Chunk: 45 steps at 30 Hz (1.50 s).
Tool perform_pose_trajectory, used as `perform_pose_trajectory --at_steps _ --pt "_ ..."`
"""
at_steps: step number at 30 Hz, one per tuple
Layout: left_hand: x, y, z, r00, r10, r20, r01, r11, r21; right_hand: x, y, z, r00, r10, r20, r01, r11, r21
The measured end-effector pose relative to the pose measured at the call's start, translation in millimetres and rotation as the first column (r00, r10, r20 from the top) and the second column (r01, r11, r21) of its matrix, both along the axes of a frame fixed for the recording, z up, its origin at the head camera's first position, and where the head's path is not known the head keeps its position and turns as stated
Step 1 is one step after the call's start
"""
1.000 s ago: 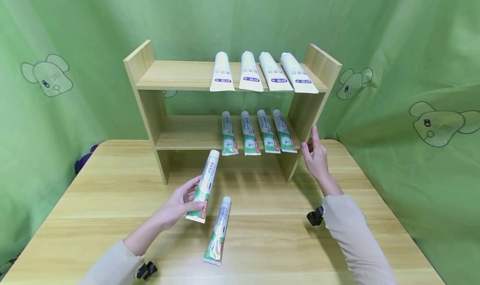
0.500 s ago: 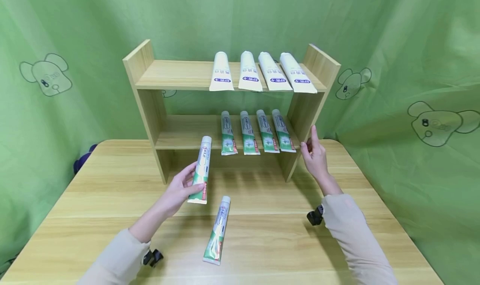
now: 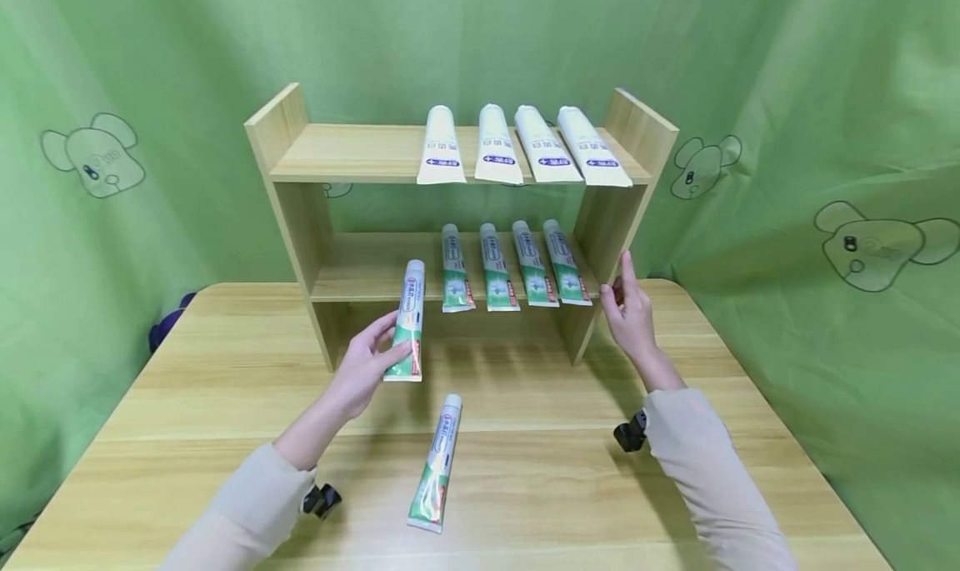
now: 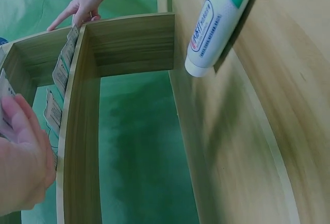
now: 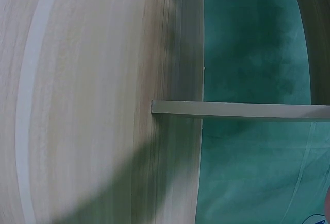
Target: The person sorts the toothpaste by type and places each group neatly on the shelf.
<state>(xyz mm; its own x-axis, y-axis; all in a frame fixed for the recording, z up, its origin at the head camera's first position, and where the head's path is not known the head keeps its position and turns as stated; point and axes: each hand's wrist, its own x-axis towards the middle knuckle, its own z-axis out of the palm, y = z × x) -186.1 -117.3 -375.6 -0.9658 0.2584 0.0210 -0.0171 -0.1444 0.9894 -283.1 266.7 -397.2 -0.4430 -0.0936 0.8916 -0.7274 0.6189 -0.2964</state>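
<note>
My left hand [image 3: 362,369] grips the lower end of a green-and-white toothpaste tube [image 3: 410,308], cap pointing up and away, in front of the middle board of a two-tier wooden shelf [image 3: 352,152]. Only a sliver of that tube shows in the left wrist view, beside the fingers [image 4: 26,116]. At the shelf's right side panel, my right hand [image 3: 633,321] holds the front edge, thumb at the edge and index finger stretched along it. Several matching tubes [image 3: 495,267] lie side by side on the middle board. Another green-and-white tube [image 3: 435,467] lies on the table below.
Several white tubes [image 3: 498,146] line the right half of the top board, their flat ends overhanging its front. Behind the wooden table [image 3: 555,488] hangs a green curtain [image 3: 465,37]. The right wrist view shows mostly shelf boards [image 5: 242,109] and curtain.
My left hand has moved forward with the toothpaste tube, toward the shelf's middle board, and the tube now points straighter ahead. The right hand has stayed at the side panel.
</note>
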Motion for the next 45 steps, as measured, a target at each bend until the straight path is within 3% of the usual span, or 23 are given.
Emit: perform_pose_trajectory --at_steps 3,15,27,45 --pt "-1.6 1.2 1.3 1.000 0.018 0.025 -0.019 0.999 0.043 0.0 -0.4 -0.3 1.000 0.004 0.010 -0.004 1.000 -0.003" --pt "2.1 -1.9 4.8 0.996 -0.070 0.052 0.056 0.969 0.242 -0.1 0.6 -0.8 1.000 -0.009 0.025 0.009 1.000 0.001" --pt "4.0 -4.4 6.2 0.994 -0.105 0.032 0.096 0.972 0.214 0.4 -0.2 -0.8 1.000 -0.005 0.024 0.006 1.000 -0.007" --pt "-4.2 11.1 3.8 0.995 0.030 0.094 -0.054 0.964 0.260 -2.0 0.6 -2.9 1.000 0.004 0.025 -0.003 1.000 -0.015"
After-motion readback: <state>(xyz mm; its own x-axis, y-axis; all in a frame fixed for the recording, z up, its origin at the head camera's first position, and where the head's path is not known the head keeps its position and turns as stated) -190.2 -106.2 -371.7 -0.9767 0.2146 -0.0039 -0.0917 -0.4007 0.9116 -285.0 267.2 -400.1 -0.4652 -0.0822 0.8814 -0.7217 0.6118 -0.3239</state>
